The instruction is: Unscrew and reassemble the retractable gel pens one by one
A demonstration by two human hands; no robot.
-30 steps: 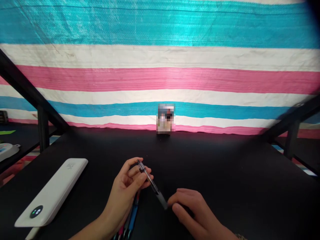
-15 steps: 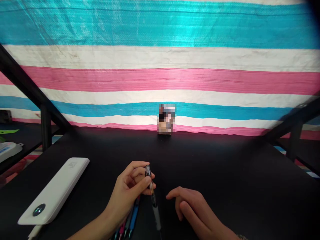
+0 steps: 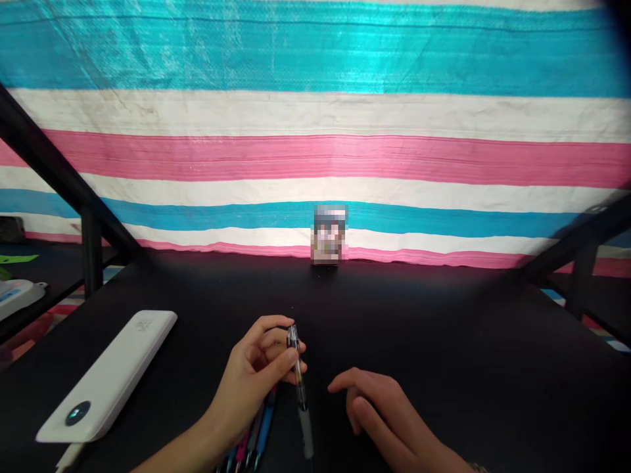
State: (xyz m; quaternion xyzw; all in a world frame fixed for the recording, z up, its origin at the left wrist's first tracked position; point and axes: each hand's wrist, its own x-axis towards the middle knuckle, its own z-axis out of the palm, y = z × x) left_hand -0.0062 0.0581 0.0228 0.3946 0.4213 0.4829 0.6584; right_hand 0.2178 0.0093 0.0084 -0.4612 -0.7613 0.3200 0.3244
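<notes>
Near the front middle of the black table, my left hand (image 3: 263, 364) is closed on a slim pen (image 3: 305, 424). Its thumb and fingers pinch the clear upper barrel, and the grey grip end slants down toward me. Several pens (image 3: 265, 427) with blue, pink and grey parts lie below that hand, partly hidden by the wrist. To the right of the held pen, my right hand (image 3: 387, 410) hovers over or rests on the table; I cannot tell which. It holds nothing, with the index finger stretched toward the pen and the other fingers loosely bent.
A white power bank (image 3: 106, 381) with a cable plugged into its near end lies at the left. At the table's back edge stands a small blurred-out object (image 3: 329, 235). Black frame bars (image 3: 91, 253) flank the table, and a striped tarp (image 3: 315, 157) hangs behind.
The lower end of the held pen has swung slightly to the left. Both hands stay almost where they were.
</notes>
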